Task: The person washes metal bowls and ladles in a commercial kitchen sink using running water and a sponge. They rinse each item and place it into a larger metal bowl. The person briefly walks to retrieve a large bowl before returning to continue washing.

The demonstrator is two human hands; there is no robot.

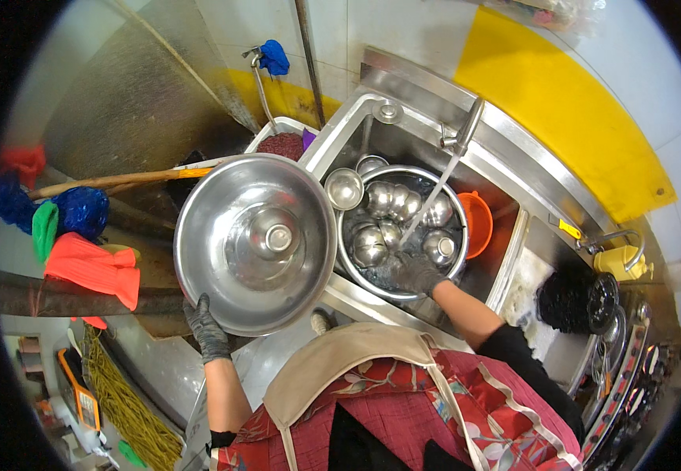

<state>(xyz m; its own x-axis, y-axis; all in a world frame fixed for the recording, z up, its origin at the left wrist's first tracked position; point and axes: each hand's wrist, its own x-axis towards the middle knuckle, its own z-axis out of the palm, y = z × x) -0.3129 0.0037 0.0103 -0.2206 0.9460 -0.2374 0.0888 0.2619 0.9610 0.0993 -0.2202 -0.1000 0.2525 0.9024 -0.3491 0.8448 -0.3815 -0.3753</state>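
My gloved left hand (211, 332) grips the near rim of a wide stainless-steel basin (216, 218). A small metal bowl (279, 236) sits inside that basin. In the sink (496, 194) stands a round metal tub (465, 238) of water, with several small metal bowls (371, 246) in it. My gloved right hand (415, 274) reaches over the tub's near rim, its fingers partly hidden in the water. Whether it holds a bowl cannot be told. From the faucet (468, 129) a stream of water (434, 191) runs into the tub.
A metal ladle or bowl (344, 189) rests by the tub's left rim; an orange plastic basket (477, 225) stands at its right. Farther right are a yellow jug (617, 263) and black bowls (576, 300). Coral rubber gloves (93, 268) and a wooden handle (110, 181) lie left.
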